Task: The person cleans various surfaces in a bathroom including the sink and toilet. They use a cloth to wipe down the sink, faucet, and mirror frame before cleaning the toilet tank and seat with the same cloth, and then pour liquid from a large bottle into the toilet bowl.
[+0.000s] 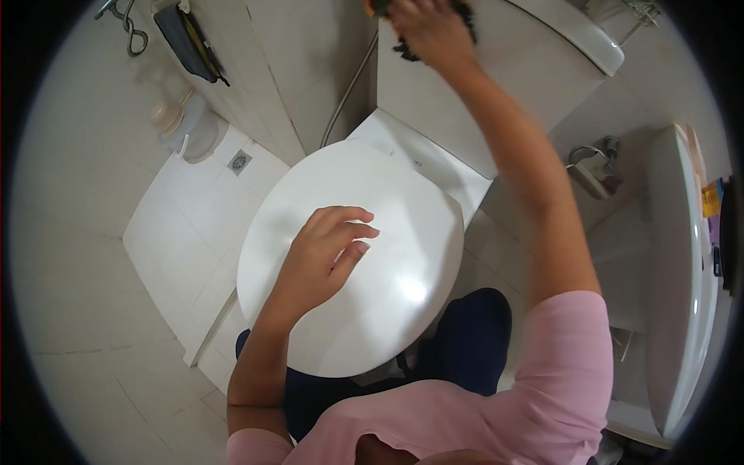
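My left hand (pixel 325 250) is above the closed white toilet lid (pixel 401 325), its fingers loosely bent and nothing in them. Whether it touches the lid, I cannot tell. At the top edge of the view, my right hand (pixel 430 32) presses a dark cloth-like thing (pixel 407 52) with an orange part against the white toilet cistern (pixel 523 70). The cloth is mostly covered by the hand and partly cut off by the picture's rim. Below the cistern lies the flat white rear of the bowl (pixel 430 142), behind the lid.
A grey flexible hose (pixel 349 87) runs down left of the cistern. A floor drain (pixel 239 162) and a translucent container (pixel 195 128) with a beige scoop are at the left. To the right stands a white washbasin (pixel 677 279); a hand spray (pixel 588 179) hangs near it.
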Tool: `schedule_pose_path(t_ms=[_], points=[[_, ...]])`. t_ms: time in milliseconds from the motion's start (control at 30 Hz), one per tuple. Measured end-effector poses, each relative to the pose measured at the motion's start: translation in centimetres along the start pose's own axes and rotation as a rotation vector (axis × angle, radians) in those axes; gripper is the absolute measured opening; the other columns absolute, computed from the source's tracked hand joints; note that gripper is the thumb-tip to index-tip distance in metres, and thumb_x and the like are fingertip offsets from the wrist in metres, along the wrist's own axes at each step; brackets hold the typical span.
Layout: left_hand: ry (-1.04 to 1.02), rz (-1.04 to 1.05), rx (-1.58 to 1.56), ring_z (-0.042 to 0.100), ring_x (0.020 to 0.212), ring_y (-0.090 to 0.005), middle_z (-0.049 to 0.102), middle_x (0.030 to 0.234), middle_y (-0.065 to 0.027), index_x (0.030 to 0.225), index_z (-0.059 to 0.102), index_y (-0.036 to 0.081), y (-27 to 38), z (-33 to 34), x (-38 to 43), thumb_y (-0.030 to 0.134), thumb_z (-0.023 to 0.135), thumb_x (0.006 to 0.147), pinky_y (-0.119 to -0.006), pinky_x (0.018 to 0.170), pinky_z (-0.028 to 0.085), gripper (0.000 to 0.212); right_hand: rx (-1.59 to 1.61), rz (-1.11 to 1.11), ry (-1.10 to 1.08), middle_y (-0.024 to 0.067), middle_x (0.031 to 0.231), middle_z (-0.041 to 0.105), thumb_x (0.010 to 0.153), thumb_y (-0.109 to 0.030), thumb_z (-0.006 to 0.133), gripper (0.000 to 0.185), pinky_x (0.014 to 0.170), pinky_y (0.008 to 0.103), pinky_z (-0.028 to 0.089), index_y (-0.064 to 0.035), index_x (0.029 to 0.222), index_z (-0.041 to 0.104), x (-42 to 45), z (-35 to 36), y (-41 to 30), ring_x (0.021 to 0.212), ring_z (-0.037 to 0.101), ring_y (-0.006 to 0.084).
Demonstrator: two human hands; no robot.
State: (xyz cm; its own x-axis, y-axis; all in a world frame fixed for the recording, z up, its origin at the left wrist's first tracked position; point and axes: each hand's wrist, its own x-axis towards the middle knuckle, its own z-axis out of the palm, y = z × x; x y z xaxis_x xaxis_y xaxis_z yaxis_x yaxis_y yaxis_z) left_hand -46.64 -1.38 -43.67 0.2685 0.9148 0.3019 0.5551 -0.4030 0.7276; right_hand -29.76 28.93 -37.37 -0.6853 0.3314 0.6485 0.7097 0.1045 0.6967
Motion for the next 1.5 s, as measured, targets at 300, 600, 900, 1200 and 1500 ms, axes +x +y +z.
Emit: schedule_pose_path(t_ms=[300, 600, 900, 1200, 1500], points=[[-0.004, -0.055, 0.033, 0.053, 0.108, -0.0273, 0.061, 0.114, -0.0085, 0.098, 0.065, 0.005, -1.2, -0.2, -2.1, 0.003, 0.058, 0.084, -0.037, 0.092, 0.042, 0.016, 0.647, -0.098, -0.658, -0.0054, 0.145, 0.039, 0.093, -0.021, 0.045, 0.047, 0.103, 0.0327, 0.039, -0.0216, 0.139, 0.042, -15.0, 4.6, -11.0, 0.135, 0.033, 0.0116], [-0.017, -0.010, -0.035, 0.053, 0.109, -0.0262, 0.061, 0.114, -0.0081, 0.097, 0.066, 0.004, 0.2, -0.3, -0.9, 0.003, 0.056, 0.085, -0.036, 0.091, 0.043, 0.016, 0.065, -0.016, -0.110, -0.0145, 0.138, 0.046, 0.090, -0.024, 0.052, 0.052, 0.107, 0.0304, 0.032, -0.0323, 0.140, 0.042, -17.8, -2.9, 6.6, 0.121, 0.047, 0.0086], [-0.164, 0.142, -0.095, 0.054, 0.109, -0.0264, 0.061, 0.113, -0.0072, 0.097, 0.065, 0.004, 2.5, 3.0, 3.7, 0.001, 0.056, 0.083, -0.036, 0.093, 0.041, 0.016, 0.165, 0.036, -0.024, -0.0073, 0.125, 0.052, 0.083, -0.021, 0.056, 0.052, 0.096, 0.0322, 0.043, -0.0245, 0.135, 0.049, -19.6, -1.5, 1.3, 0.114, 0.050, 0.0124], [-0.209, 0.135, -0.054, 0.055, 0.107, -0.0264, 0.062, 0.110, -0.0084, 0.094, 0.066, 0.005, 3.4, 4.5, 5.1, 0.003, 0.057, 0.085, -0.035, 0.092, 0.042, 0.013, 0.637, 0.476, 0.136, 0.0092, 0.122, 0.053, 0.086, -0.003, 0.058, 0.042, 0.097, 0.0423, 0.044, -0.0112, 0.128, 0.054, -28.5, -2.6, 2.1, 0.106, 0.055, 0.0296], [-0.204, 0.314, -0.115, 0.056, 0.104, -0.0248, 0.060, 0.113, -0.0087, 0.095, 0.066, 0.005, 8.9, 8.7, 11.2, 0.006, 0.056, 0.088, -0.033, 0.088, 0.043, 0.012, 1.554, 1.507, 0.502, 0.0212, 0.125, 0.052, 0.099, -0.036, 0.038, 0.046, 0.100, 0.0353, 0.036, 0.0012, 0.120, 0.054, -15.5, -3.6, 6.7, 0.118, 0.048, 0.0316]])
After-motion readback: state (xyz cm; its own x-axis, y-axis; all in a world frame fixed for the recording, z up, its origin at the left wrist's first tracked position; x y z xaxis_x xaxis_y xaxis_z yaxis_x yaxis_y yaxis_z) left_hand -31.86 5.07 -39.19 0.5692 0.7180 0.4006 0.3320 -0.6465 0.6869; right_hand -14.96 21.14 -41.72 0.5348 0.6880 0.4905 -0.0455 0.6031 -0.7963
